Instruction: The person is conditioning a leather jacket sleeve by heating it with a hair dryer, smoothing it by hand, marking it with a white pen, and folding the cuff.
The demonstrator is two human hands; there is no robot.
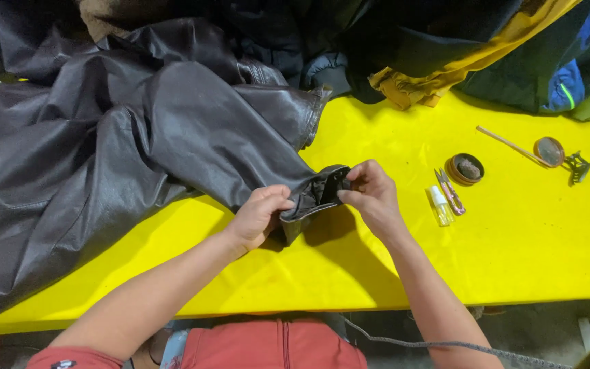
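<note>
Dark leather jacket (pixel 104 137) spreads over the left half of the yellow worktop (pixel 527 253), one sleeve running down toward you. Your left hand (pixel 259 215) grips the sleeve cuff (pixel 315 195) from its left side, fingers (pixel 278 203) curled and closed on the folded leather. The cuff sits between your two hands, raised just off the worktop. Your right hand (pixel 373 195) pinches the cuff's right edge, fingertips pressed together on the leather at its upper corner. Just beside that hand lie a small clear bottle (pixel 440 205) and pinkish snips (pixel 451 191), then a round brown tin (pixel 466 169). Farther right: a thin stick (pixel 510 145), a round lid (pixel 549 151), a dark hair claw (pixel 577 166).
</note>
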